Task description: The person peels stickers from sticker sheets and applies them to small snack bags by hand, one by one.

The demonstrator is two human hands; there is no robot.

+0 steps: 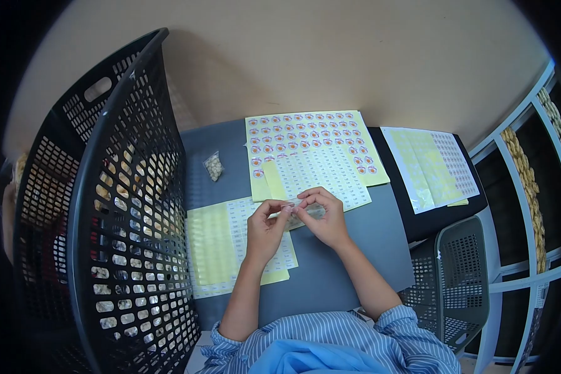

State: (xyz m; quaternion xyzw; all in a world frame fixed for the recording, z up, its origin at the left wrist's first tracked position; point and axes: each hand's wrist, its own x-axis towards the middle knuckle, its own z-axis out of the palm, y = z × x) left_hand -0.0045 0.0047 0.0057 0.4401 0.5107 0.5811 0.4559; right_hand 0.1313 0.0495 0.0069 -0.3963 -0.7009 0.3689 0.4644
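Over the middle of the grey table, my left hand [268, 229] and my right hand [329, 219] meet with fingertips pinched on a small clear plastic bag [298, 219]. Its contents are hard to make out, and my fingers cover its top part. Below and behind the hands lie sheets of small printed labels [321, 168], overlapping a larger sheet of round orange-and-pink stickers [302, 128]. More label sheets [215, 240], partly bare yellow backing, lie to the left of my left hand. Farther back on the left rests a small clear bag of pale, round pieces [214, 167].
A tall black perforated basket [124, 206] stands along the left side, with many bags showing through its holes. Another sticker sheet [430, 168] lies on a black surface at right. Below it is a dark green basket [461, 274]; a white-framed rack [523, 187] stands far right.
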